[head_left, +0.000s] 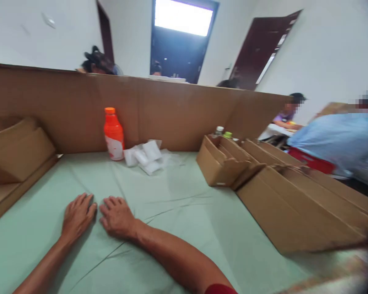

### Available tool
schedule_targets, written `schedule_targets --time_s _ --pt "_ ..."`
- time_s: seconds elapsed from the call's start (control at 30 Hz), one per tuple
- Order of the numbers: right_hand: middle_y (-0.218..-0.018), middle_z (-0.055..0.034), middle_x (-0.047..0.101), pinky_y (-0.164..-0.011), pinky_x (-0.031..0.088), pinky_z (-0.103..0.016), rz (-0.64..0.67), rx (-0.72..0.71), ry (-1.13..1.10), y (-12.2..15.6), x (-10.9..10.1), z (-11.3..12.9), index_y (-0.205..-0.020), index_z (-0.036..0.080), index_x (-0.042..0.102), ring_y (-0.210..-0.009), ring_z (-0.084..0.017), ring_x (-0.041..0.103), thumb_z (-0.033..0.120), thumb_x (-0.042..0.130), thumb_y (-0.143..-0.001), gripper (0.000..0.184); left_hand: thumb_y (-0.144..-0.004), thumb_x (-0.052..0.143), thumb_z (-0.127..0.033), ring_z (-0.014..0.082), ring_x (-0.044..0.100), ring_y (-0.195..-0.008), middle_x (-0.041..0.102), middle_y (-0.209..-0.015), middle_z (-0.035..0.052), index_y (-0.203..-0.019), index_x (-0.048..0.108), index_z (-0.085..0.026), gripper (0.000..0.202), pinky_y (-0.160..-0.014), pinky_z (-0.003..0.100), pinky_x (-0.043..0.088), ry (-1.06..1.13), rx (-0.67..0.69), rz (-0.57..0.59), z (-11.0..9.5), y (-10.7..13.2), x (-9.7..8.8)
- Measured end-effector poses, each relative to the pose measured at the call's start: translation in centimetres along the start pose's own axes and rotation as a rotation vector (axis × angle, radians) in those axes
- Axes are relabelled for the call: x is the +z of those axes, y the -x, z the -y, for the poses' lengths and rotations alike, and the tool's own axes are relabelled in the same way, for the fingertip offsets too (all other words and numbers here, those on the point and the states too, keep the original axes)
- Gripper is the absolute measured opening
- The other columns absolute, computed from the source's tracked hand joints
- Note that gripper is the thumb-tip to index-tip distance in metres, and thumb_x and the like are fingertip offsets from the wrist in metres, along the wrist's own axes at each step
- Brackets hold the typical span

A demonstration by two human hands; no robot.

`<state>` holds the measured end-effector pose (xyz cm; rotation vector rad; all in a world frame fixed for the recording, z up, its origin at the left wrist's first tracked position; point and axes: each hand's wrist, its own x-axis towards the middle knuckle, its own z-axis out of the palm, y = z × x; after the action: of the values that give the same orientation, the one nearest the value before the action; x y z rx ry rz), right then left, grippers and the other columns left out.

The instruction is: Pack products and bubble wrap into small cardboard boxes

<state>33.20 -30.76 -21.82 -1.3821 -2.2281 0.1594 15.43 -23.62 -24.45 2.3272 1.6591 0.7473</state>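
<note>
My left hand (77,216) rests palm down on a pale green table cover (184,228), its fingers laid forward and the thumb a little apart. Beside it, with a narrow gap between them, lies my right hand (117,217), also palm down, fingers slightly bent and loosely apart. Neither hand shows anything in it. Beyond them stand an orange bottle (113,134) with an orange cap and a pale label, upright, and a small heap of white, translucent plastic packets (145,157) to its right. Creases run across the cover near my right forearm.
A tall cardboard panel (171,114) closes off the back. On the right stand a small cardboard box (221,163) and larger cardboard boxes (303,208); bottle caps show behind. Another cardboard box (18,151) is at left. A person in light blue (352,141) sits at far right.
</note>
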Motion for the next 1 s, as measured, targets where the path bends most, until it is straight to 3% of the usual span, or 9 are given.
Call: schedule_targets --time_s 0.17,0.37,0.47,0.6,0.7,0.8,0.83,0.9,1.0 --pt "-0.14 -0.0101 0.056 -0.109 0.038 -0.042 0.077 -0.133 0.239 9.8 -4.0 2.5 -0.131 0.018 0.054 -0.132 -0.026 0.044 0.049 0.053 -0.096 0.047 -0.095 0.033 -0.043 0.0373 0.041 -0.138 0.048 -0.147 0.0227 -0.135 0.054 -0.009 0.057 -0.111 0.057 0.03 -0.388 0.07 0.117 -2.0 1.8 0.7" --pt "-0.136 -0.006 0.062 -0.109 0.038 -0.035 0.086 -0.084 0.03 17.3 -7.6 0.5 -0.112 0.022 0.067 -0.13 -0.021 0.05 0.036 0.063 -0.09 0.026 -0.095 0.038 -0.044 0.0391 0.033 -0.146 0.043 -0.155 0.0218 -0.143 0.053 -0.011 0.06 -0.114 0.062 0.023 -0.386 0.217 0.25 -11.1 4.9 2.5" --pt "-0.134 -0.0101 0.064 -0.108 0.039 -0.041 -0.163 0.164 0.069 17.9 -12.6 -3.7 -0.112 0.022 0.068 -0.128 -0.024 0.054 0.026 0.06 -0.089 0.025 -0.092 0.047 -0.052 0.0392 0.029 -0.149 0.038 -0.159 0.0193 -0.147 0.05 -0.018 0.065 -0.118 0.063 0.016 -0.209 0.407 0.367 -15.4 7.4 3.2" --pt "-0.139 -0.0154 0.06 -0.11 0.034 -0.048 -0.49 0.4 0.436 16.0 -23.1 -10.1 -0.125 0.019 0.063 -0.134 -0.031 0.049 0.024 0.058 -0.088 0.038 -0.088 0.054 -0.064 0.0397 0.035 -0.146 0.038 -0.16 0.0124 -0.152 0.039 -0.034 0.073 -0.117 0.067 0.017 0.064 0.84 0.412 -19.6 12.2 5.1" --pt "-0.145 -0.0217 0.054 -0.108 0.032 -0.049 -0.517 0.695 0.675 14.5 -29.5 -13.6 -0.137 0.011 0.055 -0.137 -0.036 0.044 0.029 0.062 -0.085 0.055 -0.092 0.055 -0.058 0.0348 0.053 -0.134 0.058 -0.145 0.0099 -0.143 0.052 -0.032 0.057 -0.12 0.06 0.02 0.137 1.154 0.178 -22.1 16.3 8.2" --pt "-0.122 -0.0239 0.069 -0.095 0.038 -0.045 -0.356 0.939 0.716 13.8 -32.1 -15.6 -0.124 0.009 0.065 -0.119 -0.037 0.059 0.03 0.061 -0.085 0.044 -0.097 0.056 -0.04 0.0282 0.064 -0.122 0.069 -0.132 0.0033 -0.127 0.063 -0.034 0.031 -0.121 0.055 0.024 0.201 1.298 -0.028 -23.7 19.4 11.0" --pt "-0.11 -0.0225 0.073 -0.089 0.04 -0.043 -0.31 0.962 0.701 13.7 -32.3 -16.0 -0.115 0.011 0.07 -0.109 -0.035 0.063 0.028 0.059 -0.086 0.035 -0.098 0.055 -0.037 0.0272 0.065 -0.121 0.07 -0.131 0.0025 -0.125 0.064 -0.035 0.029 -0.12 0.053 0.027 0.232 1.303 0.001 -23.9 20.0 11.3" --pt "-0.096 -0.0191 0.077 -0.082 0.04 -0.038 -0.265 0.94 0.67 13.8 -32.2 -16.4 -0.099 0.014 0.075 -0.095 -0.031 0.068 0.024 0.056 -0.086 0.025 -0.098 0.054 -0.039 0.0257 0.063 -0.124 0.07 -0.13 0.0019 -0.123 0.065 -0.037 0.027 -0.117 0.049 0.036 0.335 1.258 0.219 -23.5 20.2 10.9" --pt "-0.094 -0.0152 0.078 -0.079 0.041 -0.034 -0.237 0.847 0.639 15.0 -31.9 -15.5 -0.092 0.017 0.078 -0.091 -0.027 0.07 0.023 0.053 -0.088 0.025 -0.093 0.059 -0.05 0.026 0.063 -0.124 0.071 -0.13 0.0061 -0.127 0.065 -0.034 0.039 -0.111 0.043 0.045 0.616 0.949 0.604 -21.6 18.6 8.2"
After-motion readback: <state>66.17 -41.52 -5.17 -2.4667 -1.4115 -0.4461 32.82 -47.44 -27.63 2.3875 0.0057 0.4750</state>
